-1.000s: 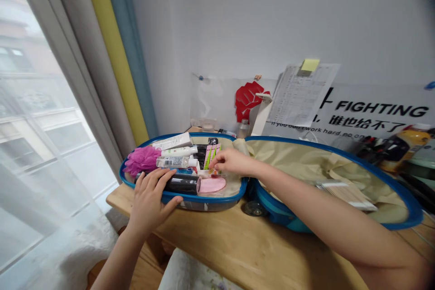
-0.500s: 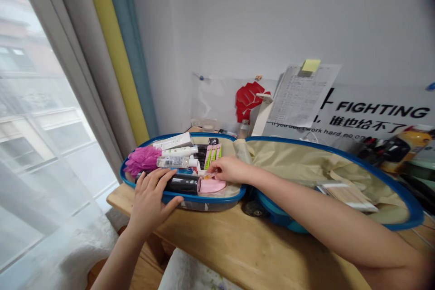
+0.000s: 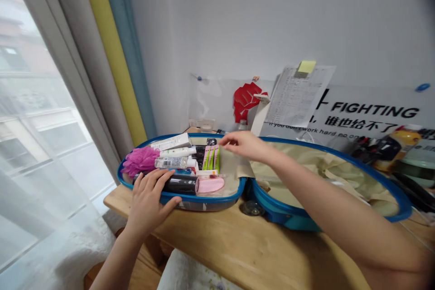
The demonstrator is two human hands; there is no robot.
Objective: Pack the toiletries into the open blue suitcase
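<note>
A small hard-shell suitcase with a blue rim [image 3: 209, 200] lies opened on a wooden table. My left hand [image 3: 149, 195] rests with fingers spread over its near edge, touching a black cylindrical bottle [image 3: 181, 184]. Above the far side of the left half hovers my right hand [image 3: 243, 143], fingers loosely bent and apart, nothing visible in them. Just below it are pink-and-green packets [image 3: 211, 158]. A slim white tube with an orange end [image 3: 208, 172] lies above a flat pink item [image 3: 211, 185]. A clear bottle [image 3: 175, 162], white tube [image 3: 178, 151] and purple bath puff [image 3: 141, 161] fill the left.
A white box [image 3: 171, 142] lies along the suitcase's far edge. The beige-lined other half [image 3: 288, 158] opens to the right, partly behind my right forearm. Bottles and pens [image 3: 390, 149] stand at the far right. A curtain [image 3: 112, 54] hangs left.
My right hand has lifted away from the slim orange-ended tube and moved up and right, leaving the tube lying above the pink item. My left hand stays on the black bottle.
</note>
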